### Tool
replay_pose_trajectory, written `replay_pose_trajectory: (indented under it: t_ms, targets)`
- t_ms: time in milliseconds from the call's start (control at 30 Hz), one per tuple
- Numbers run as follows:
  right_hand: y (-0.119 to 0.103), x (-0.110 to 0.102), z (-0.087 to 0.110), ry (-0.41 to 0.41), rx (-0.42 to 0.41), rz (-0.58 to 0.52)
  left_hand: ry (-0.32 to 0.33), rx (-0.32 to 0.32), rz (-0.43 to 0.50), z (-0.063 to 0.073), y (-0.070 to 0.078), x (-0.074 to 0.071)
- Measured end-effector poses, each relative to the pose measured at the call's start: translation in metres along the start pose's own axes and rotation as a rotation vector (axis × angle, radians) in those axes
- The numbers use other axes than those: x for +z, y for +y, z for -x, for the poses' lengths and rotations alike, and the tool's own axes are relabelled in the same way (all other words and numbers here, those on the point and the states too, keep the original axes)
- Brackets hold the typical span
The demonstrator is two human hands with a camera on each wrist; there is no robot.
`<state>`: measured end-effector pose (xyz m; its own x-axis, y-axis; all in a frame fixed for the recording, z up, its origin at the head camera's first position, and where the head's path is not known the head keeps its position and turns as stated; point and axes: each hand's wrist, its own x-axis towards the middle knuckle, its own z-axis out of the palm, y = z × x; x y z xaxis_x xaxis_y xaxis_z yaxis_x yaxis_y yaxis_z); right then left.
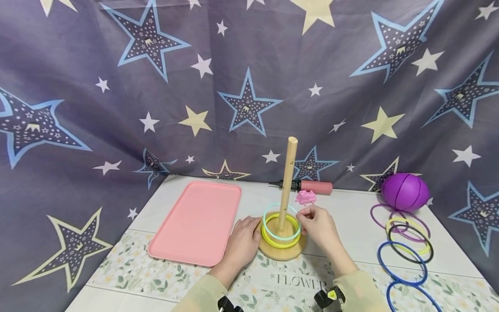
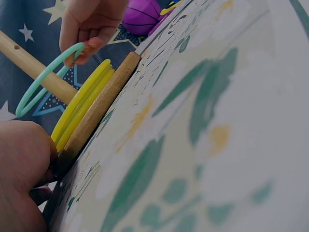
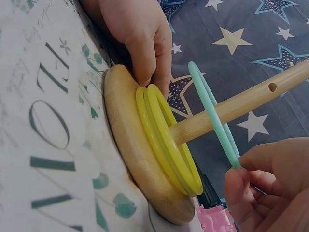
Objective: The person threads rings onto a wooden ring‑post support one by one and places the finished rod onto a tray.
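Observation:
A round wooden base [image 1: 282,255] carries an upright wooden peg [image 1: 289,177]. Around the foot of the peg, yellow rings [image 3: 166,150] lie stacked on the base. A mint-green ring [image 1: 281,238] encircles the peg above them, apart from the yellow rings and tilted. My right hand [image 1: 320,227] pinches its edge between thumb and fingertips, on the peg's right side. At the left rim of the base, my left hand [image 1: 243,242] rests against the wood, its thumb and fingers close beside the yellow rings. Some of its fingertips are hidden in the left wrist view.
A pink tray [image 1: 196,225] lies to the left. Behind the peg are a red-and-black hand pump [image 1: 315,187] and a small pink toy [image 1: 306,197]. At right, a purple ball [image 1: 405,191] sits behind several overlapping rings, including a black ring [image 1: 430,251] and blue rings [image 1: 426,273].

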<state>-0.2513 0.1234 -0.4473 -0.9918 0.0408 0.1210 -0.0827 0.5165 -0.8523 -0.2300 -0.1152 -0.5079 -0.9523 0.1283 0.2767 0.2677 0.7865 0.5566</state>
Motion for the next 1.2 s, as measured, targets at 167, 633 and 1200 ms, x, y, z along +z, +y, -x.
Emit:
replay_pose_trajectory:
  t_ms: [167, 633, 1200]
  targets:
    - [0.001, 0.002, -0.001, -0.014, 0.008, 0.028, -0.006, -0.006, 0.005, 0.0, 0.0, -0.001]
    - [0.013, 0.005, -0.003, -0.026, 0.048, 0.054, -0.01, -0.008, 0.023, -0.001, 0.001, -0.002]
    - [0.019, 0.007, -0.004, -0.056, 0.074, 0.054, 0.006, 0.0, 0.023, 0.0, 0.002, -0.002]
